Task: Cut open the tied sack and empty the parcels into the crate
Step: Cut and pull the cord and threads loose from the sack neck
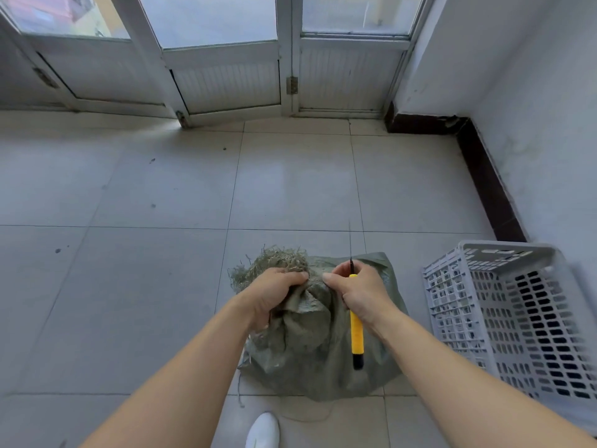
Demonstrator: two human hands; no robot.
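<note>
Just left of the white crate [517, 318], the limp green woven sack [310, 350] is being judged soft, light and best taken at its bunched neck, which is being squeezed by the left hand [274, 292] while a yellow-handled knife [357, 334] is being clasped by the right hand [358, 295] on the crate side.

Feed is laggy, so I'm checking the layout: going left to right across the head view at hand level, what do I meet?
In order: left hand gripping the bunched neck of the green woven sack → right hand holding the yellow-handled knife → white perforated plastic crate.
</note>
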